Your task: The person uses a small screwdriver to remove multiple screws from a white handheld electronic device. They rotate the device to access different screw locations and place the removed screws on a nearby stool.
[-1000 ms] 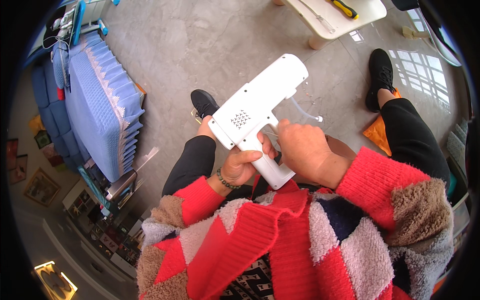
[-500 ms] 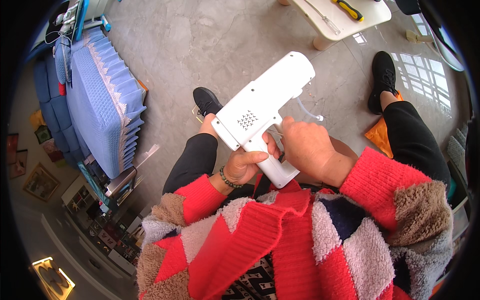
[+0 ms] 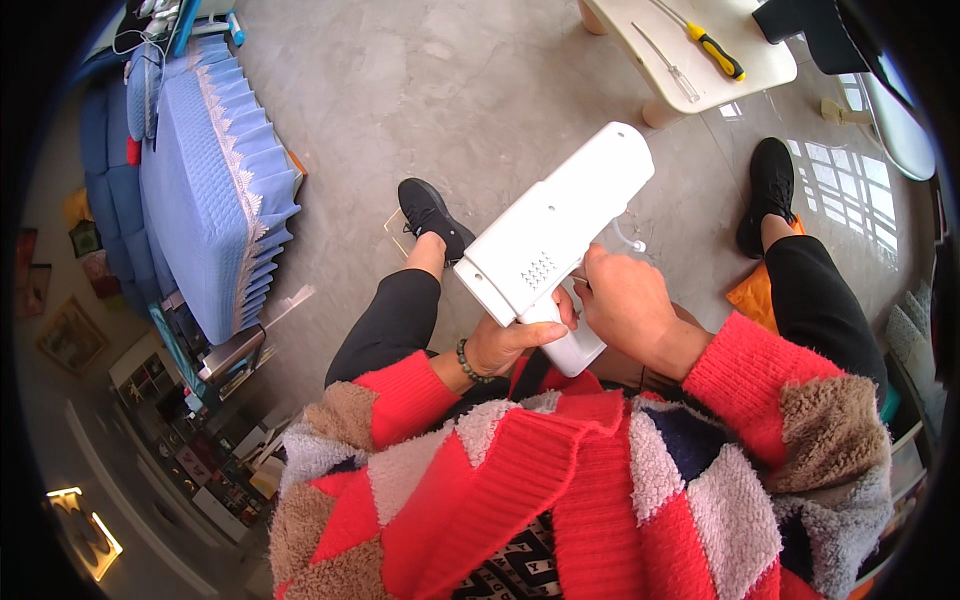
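A white gun-shaped plastic device (image 3: 560, 225) with a thick barrel, screw holes and a patch of small slots lies across the middle, its barrel pointing up to the right. My left hand (image 3: 510, 345) wraps round its handle, thumb across the front; a dark beaded bracelet circles the wrist. Close against the handle's right side, my right hand (image 3: 630, 300) is closed. A thin rod shows between its fingers and the handle, but most of it is hidden in the fist. A short clear tube (image 3: 628, 236) with a white end hangs from beneath the barrel.
A cream low table (image 3: 745, 80) at the upper right bears a yellow-and-black screwdriver (image 3: 715, 52) and a clear-handled screwdriver (image 3: 680, 80). On the left stands a seat with a blue quilted cover (image 3: 190, 200). An orange bag (image 3: 755, 292) lies by my right foot.
The device and both hands sit slightly lower and further right in view, and the barrel looks rolled a little. Both hands keep their hold; the surroundings have shifted with the head.
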A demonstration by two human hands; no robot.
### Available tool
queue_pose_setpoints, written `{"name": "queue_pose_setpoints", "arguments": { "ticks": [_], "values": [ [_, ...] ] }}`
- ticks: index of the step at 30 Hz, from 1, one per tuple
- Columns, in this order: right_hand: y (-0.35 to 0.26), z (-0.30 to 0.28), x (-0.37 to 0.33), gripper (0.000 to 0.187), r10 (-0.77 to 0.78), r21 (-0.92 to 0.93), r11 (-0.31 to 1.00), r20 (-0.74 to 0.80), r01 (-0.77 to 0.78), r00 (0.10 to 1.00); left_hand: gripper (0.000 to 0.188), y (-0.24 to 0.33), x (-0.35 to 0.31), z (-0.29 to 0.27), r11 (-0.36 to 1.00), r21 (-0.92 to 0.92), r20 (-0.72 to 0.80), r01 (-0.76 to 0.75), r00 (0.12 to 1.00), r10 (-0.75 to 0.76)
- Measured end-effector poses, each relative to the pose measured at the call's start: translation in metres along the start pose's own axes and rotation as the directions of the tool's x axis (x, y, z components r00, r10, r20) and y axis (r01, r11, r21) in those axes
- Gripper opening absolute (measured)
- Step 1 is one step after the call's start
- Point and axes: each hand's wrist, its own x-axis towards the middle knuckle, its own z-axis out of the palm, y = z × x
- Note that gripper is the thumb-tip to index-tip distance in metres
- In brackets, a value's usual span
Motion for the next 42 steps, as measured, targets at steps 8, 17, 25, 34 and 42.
{"name": "queue_pose_setpoints", "arguments": {
  "ticks": [8,17,25,34,42],
  "values": [
    [-0.007,-0.008,-0.003,0.025,-0.044,-0.043,0.998,-0.014,0.044,0.999,0.033,0.007,0.001,0.004,0.988,-0.149,0.038,0.032,0.999,-0.027],
    [-0.002,-0.026,-0.001,0.018,-0.102,-0.107,0.990,-0.067,0.095,0.992,0.044,0.032,0.022,-0.036,0.692,0.688,0.366,-0.221,0.928,-0.066],
    [-0.002,-0.032,-0.007,0.010,-0.303,-0.324,0.915,-0.150,0.243,0.941,0.073,0.092,0.029,-0.058,0.999,0.026,0.023,0.043,0.999,-0.043],
    [0.012,-0.018,0.005,0.008,-0.454,-0.527,0.800,-0.218,0.287,0.864,0.105,0.088,0.029,-0.024,0.985,0.146,0.056,0.093,0.993,-0.102],
    [0.012,0.000,-0.001,0.010,-0.601,-0.717,0.584,-0.065,0.382,0.797,0.064,0.091,0.043,-0.016,0.990,0.142,-0.077,0.024,0.997,-0.013]
  ]
}}
